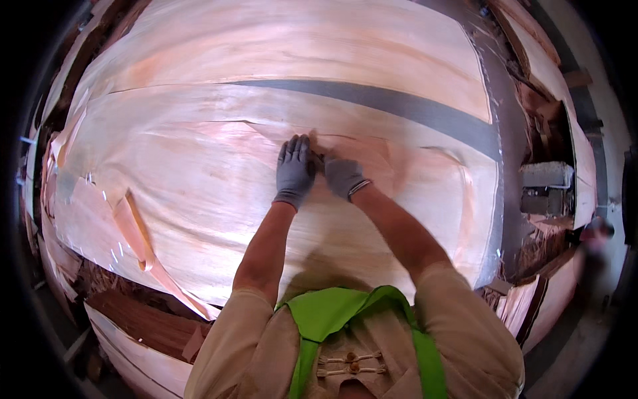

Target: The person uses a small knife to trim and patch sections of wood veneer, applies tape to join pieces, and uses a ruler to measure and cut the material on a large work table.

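Observation:
My left hand (296,171), in a grey glove, lies flat on a large pale wood veneer sheet (199,199) with its fingers stretched forward. Close on its right, my gloved right hand (343,177) is closed in a fist low over the same sheet. A small dark thing pokes out of the fist toward the left hand; its kind cannot be made out. Around the hands the veneer has wrinkles and raised, reddish torn edges. Beyond them, a second veneer sheet (319,40) lies across the far side.
A dark grey wedge (399,106) shows between the two sheets. A loose curled veneer strip (138,233) lies at the left. Stacked veneer (149,332) stands at the near left, with more at the near right (555,292). A grey block-like object (546,176) sits beyond the right edge.

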Available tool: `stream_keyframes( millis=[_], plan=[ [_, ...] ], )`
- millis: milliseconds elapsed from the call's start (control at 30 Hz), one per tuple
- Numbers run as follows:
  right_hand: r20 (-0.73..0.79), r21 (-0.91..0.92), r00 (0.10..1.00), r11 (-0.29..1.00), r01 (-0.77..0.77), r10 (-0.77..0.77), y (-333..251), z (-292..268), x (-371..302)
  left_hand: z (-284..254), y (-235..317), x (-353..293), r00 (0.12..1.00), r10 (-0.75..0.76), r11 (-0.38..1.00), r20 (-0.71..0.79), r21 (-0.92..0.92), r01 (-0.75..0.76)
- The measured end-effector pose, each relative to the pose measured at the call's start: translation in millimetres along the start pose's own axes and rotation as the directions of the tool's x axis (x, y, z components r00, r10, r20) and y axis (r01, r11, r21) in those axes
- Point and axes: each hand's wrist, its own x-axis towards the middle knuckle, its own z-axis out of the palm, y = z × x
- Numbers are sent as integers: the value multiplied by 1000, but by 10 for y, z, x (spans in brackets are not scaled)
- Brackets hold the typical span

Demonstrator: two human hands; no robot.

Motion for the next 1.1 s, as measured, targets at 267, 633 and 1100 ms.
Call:
stream_keyframes(
  millis=[267,633,1100],
  plan=[
    [258,-95,963,990,102,-75,1112,-629,-475,-41,62,-19,997,78,994,4,76,-79],
    [268,-162,956,973,164,-117,2378,-865,-900,-23,88,12,995,100,988,3,119,-99],
    [-150,-58,941,948,-314,303,2541,-409,-1174,23,129,5,996,86,986,-13,143,-83]
  ],
)
